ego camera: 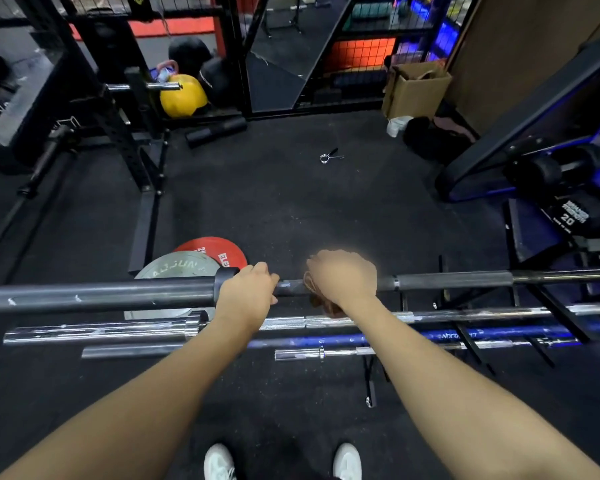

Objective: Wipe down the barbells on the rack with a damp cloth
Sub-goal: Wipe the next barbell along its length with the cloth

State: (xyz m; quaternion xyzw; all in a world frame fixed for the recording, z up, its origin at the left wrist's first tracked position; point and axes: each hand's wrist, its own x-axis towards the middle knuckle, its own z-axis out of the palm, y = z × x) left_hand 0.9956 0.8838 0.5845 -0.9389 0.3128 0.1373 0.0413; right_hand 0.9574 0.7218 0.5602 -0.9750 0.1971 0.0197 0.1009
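A dark grey barbell (101,294) runs across the view on top of a low black rack (465,336). My left hand (246,289) grips this bar just right of its collar. My right hand (343,277) is wrapped round the same bar a little further right and holds a brown cloth (321,306) against it; most of the cloth is hidden under the palm. Below lie a chrome barbell (97,332), a blue barbell (395,339) and a short chrome bar (302,355).
A red plate (222,252) and a grey plate (177,268) lie on the black rubber floor behind the bars. A squat rack (132,133) stands at left, a bench and dumbbells (568,209) at right. A spring collar (329,156) lies mid-floor. My white shoes (219,462) show below.
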